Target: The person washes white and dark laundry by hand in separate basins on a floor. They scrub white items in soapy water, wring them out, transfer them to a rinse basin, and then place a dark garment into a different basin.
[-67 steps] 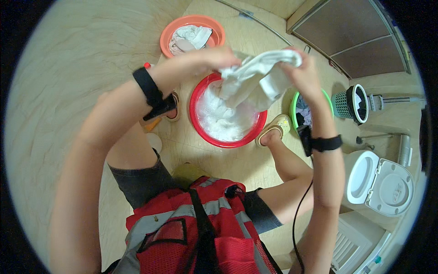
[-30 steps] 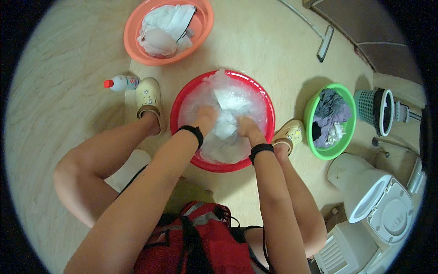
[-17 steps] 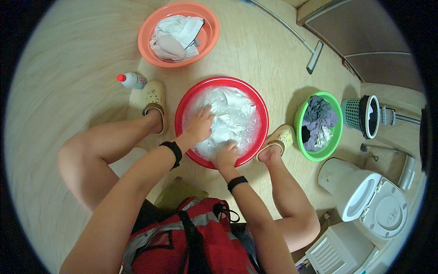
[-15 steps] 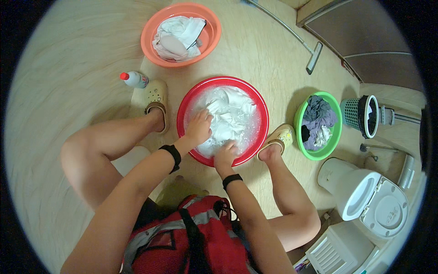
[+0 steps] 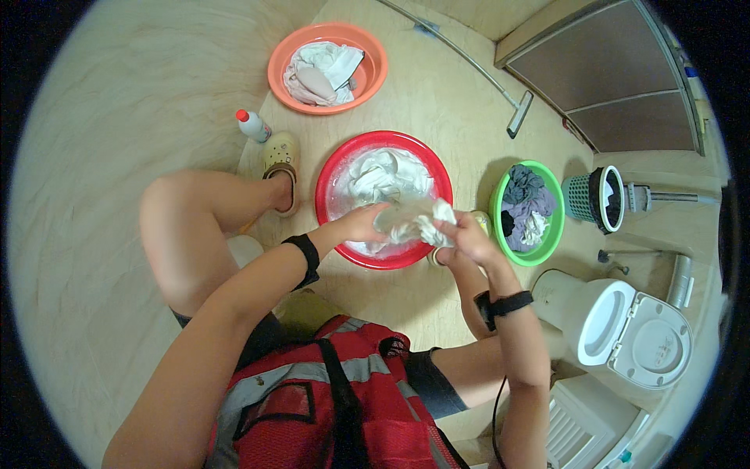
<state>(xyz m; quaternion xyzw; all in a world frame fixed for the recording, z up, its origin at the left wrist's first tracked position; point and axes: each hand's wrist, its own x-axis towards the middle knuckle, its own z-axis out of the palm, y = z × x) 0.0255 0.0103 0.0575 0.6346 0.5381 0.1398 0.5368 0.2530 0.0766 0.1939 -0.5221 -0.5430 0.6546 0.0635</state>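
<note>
A red basin (image 5: 323,181) stands on the floor between my feet, with wet white laundry (image 5: 387,173) and suds in it. Above its near right rim, a section of white cloth (image 5: 422,222) is lifted and stretched between my hands. My right hand (image 5: 472,238) is closed round the bunched right end, beyond the basin's rim. My left hand (image 5: 364,224) grips the other end over the basin, its fingertips partly hidden by the blurred cloth. Whether the lifted cloth joins the laundry below cannot be made out.
An orange basin (image 5: 275,87) of pale clothes stands at the far left, near a white bottle (image 5: 254,127) with a red cap. At right are a green basin (image 5: 559,205) of dark clothes, a waste basket (image 5: 578,198) and a toilet (image 5: 603,322). A squeegee (image 5: 519,115) lies beyond.
Both hands have risen from the suds with white cloth between them. My right hand has moved right, past the basin's rim. The view has shifted slightly.
</note>
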